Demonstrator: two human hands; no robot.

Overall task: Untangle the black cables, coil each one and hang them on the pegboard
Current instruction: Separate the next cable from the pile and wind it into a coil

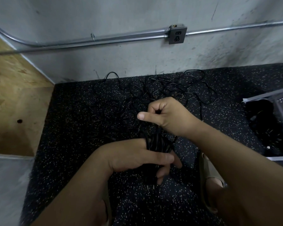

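On the speckled floor (69,131), a tangle of black cables (170,88).
Left grip (137,158) holds a coiled bundle (153,145); right grip (163,115) curls round a strand (158,132).

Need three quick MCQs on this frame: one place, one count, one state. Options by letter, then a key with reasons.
1. Where does the loose cable tangle lie?
A. On a shelf
B. On the speckled floor by the wall
C. In a box

2. How many sockets does the wall outlet show?
A. Two
B. One
C. Four

3. What is the left hand doing?
A. Lying flat on the floor
B. Making an empty fist
C. Holding a bundle of cable loops

Key:
1 B, the strands sprawl over the floor at the foot of the wall.
2 A, two sockets sit one above the other.
3 C, its grip wraps the black bundle.
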